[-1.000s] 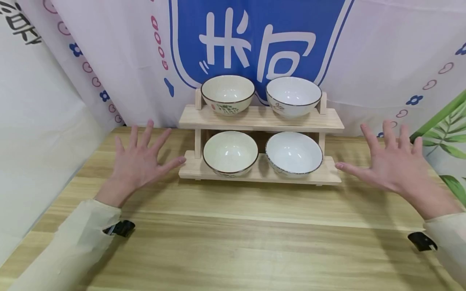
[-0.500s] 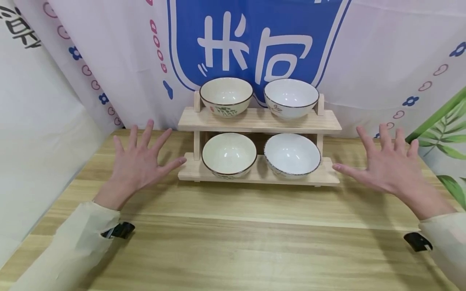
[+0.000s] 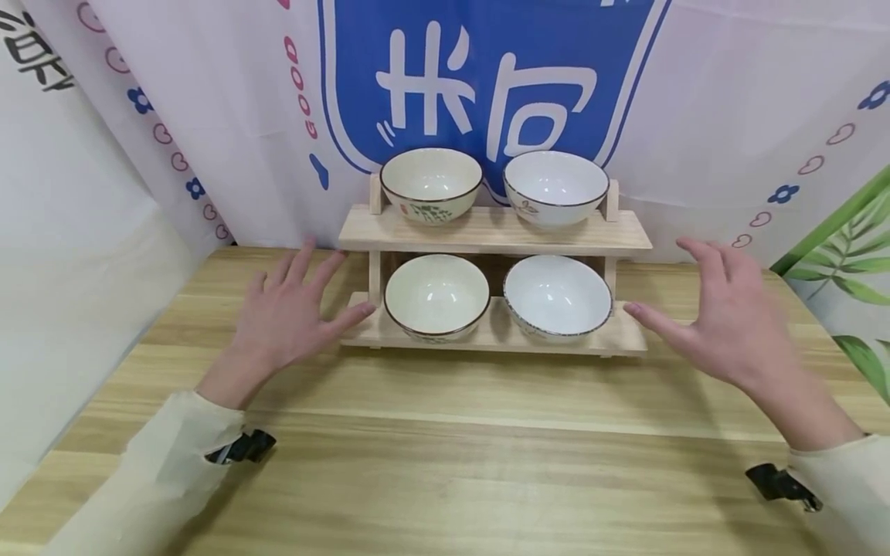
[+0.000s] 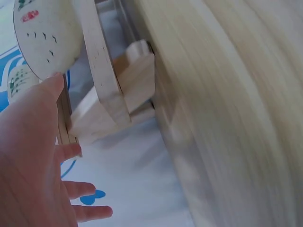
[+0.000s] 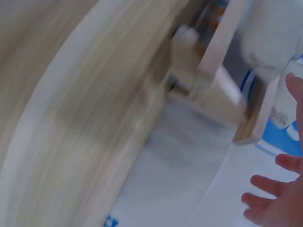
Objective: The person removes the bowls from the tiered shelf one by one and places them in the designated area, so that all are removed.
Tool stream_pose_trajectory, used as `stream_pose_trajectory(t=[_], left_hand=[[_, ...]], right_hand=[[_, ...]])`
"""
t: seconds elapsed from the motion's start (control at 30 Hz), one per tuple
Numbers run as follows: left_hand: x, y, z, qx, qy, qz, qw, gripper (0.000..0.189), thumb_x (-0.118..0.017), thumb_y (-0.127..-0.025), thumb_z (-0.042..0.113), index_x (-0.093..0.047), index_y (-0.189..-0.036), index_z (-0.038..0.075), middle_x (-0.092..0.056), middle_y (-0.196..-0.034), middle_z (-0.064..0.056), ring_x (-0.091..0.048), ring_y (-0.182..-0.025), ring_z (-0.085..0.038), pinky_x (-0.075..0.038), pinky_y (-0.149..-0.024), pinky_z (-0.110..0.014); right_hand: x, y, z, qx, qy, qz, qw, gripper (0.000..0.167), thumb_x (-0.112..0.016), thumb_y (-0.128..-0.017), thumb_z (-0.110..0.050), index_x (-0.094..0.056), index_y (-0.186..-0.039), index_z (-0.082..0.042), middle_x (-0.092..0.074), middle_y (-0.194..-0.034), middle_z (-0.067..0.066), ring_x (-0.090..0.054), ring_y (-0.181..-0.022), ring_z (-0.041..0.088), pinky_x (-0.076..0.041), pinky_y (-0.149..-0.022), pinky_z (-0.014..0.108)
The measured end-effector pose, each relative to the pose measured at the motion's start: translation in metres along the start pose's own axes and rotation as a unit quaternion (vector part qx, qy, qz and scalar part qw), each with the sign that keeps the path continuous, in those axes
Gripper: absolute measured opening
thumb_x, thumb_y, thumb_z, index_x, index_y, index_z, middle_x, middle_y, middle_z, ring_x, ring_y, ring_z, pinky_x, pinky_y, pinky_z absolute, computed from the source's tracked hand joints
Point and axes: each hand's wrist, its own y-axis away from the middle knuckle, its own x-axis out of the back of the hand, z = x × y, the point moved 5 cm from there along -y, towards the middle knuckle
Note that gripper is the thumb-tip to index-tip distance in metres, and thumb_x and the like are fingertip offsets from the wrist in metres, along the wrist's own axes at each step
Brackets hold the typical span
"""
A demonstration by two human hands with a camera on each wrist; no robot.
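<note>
A two-tier wooden shelf (image 3: 494, 234) stands at the back of the table, two bowls on each tier. Cream bowls with dark rims sit on the left: an upper bowl (image 3: 431, 185) with a green print and a lower bowl (image 3: 437, 297). On the right are a white upper bowl (image 3: 556, 189) and a white lower bowl (image 3: 558, 297). My left hand (image 3: 281, 320), fingers spread, is at the shelf's left end, its thumb overlapping the lower board in the head view; contact is unclear. Off the right end is my right hand (image 3: 740, 332), thumb extended toward the lower board, holding nothing.
The wooden table (image 3: 445, 463) extends in front of the shelf. Behind it hangs a white curtain (image 3: 723, 116) with a blue printed panel. Printed green leaves (image 3: 862, 262) show at the right edge. Black straps (image 3: 243, 446) are on the wrists.
Both hands have moved inward toward the shelf's ends, the left to the right and the right slightly to the left. The right fingers are less spread. The bowls stay on the shelf.
</note>
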Motion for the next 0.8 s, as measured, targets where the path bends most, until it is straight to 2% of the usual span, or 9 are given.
stream_pose_trajectory(t=[0.1, 0.17, 0.27, 0.37, 0.53, 0.67, 0.8], left_hand=[[-0.004, 0.0, 0.006, -0.007, 0.02, -0.01, 0.9997, 0.101, -0.035, -0.093, 0.091, -0.027, -0.169, 0.026, -0.011, -0.179, -0.018, -0.025, -0.158, -0.056, -0.026, -0.119, -0.08], [-0.007, -0.001, 0.009, -0.012, 0.028, -0.021, 0.9993, 0.101, -0.035, -0.093, 0.091, -0.026, -0.169, 0.025, -0.011, -0.179, -0.018, -0.025, -0.157, -0.056, -0.029, -0.117, -0.081], [-0.012, -0.002, 0.012, -0.02, 0.038, -0.031, 0.9986, 0.101, -0.036, -0.094, 0.089, -0.027, -0.169, 0.023, -0.015, -0.178, -0.019, -0.029, -0.154, -0.059, -0.035, -0.112, -0.082], [-0.018, -0.003, 0.014, -0.031, 0.05, -0.04, 0.9974, 0.099, -0.038, -0.096, 0.087, -0.029, -0.168, 0.02, -0.023, -0.176, -0.021, -0.034, -0.152, -0.059, -0.04, -0.108, -0.081], [-0.027, -0.003, 0.017, -0.037, 0.082, -0.068, 0.9936, 0.099, -0.039, -0.098, 0.084, -0.027, -0.169, 0.015, -0.028, -0.174, -0.022, -0.035, -0.153, -0.055, -0.039, -0.113, -0.078], [-0.031, -0.002, 0.019, -0.03, 0.105, -0.083, 0.9905, 0.1, -0.038, -0.098, 0.084, -0.027, -0.169, 0.015, -0.03, -0.173, -0.022, -0.038, -0.152, -0.055, -0.039, -0.115, -0.076], [-0.033, -0.003, 0.02, -0.026, 0.113, -0.087, 0.9895, 0.101, -0.037, -0.098, 0.085, -0.029, -0.168, 0.014, -0.037, -0.17, -0.023, -0.042, -0.15, -0.054, -0.04, -0.115, -0.074]], right_hand=[[-0.002, 0.003, -0.019, 0.017, -0.072, 0.009, 0.9972, 0.102, -0.088, -0.084, -0.048, -0.037, -0.16, -0.002, -0.045, -0.155, 0.033, -0.04, -0.141, 0.056, -0.034, -0.111, 0.077], [-0.005, 0.004, -0.03, 0.02, -0.121, 0.001, 0.9924, 0.1, -0.09, -0.084, -0.042, -0.038, -0.16, -0.001, -0.046, -0.155, 0.03, -0.042, -0.141, 0.052, -0.036, -0.112, 0.073], [-0.014, 0.004, -0.043, 0.007, -0.192, -0.025, 0.981, 0.097, -0.091, -0.085, -0.037, -0.039, -0.159, -0.001, -0.049, -0.153, 0.025, -0.047, -0.138, 0.045, -0.04, -0.112, 0.067], [-0.025, 0.004, -0.053, -0.015, -0.245, -0.065, 0.9671, 0.098, -0.09, -0.086, -0.037, -0.035, -0.16, -0.003, -0.048, -0.154, 0.023, -0.051, -0.136, 0.044, -0.043, -0.112, 0.065], [-0.042, 0.001, -0.066, -0.048, -0.287, -0.123, 0.9489, 0.111, -0.09, -0.085, -0.04, -0.024, -0.167, -0.006, -0.04, -0.163, 0.023, -0.05, -0.139, 0.047, -0.044, -0.114, 0.066], [-0.051, -0.003, -0.074, -0.056, -0.31, -0.128, 0.9404, 0.119, -0.094, -0.081, -0.039, -0.019, -0.168, -0.006, -0.036, -0.168, 0.019, -0.048, -0.143, 0.04, -0.046, -0.115, 0.06], [-0.056, -0.004, -0.075, -0.074, -0.322, -0.126, 0.9353, 0.122, -0.096, -0.079, -0.037, -0.017, -0.167, -0.006, -0.035, -0.166, 0.02, -0.048, -0.143, 0.038, -0.045, -0.116, 0.059]])
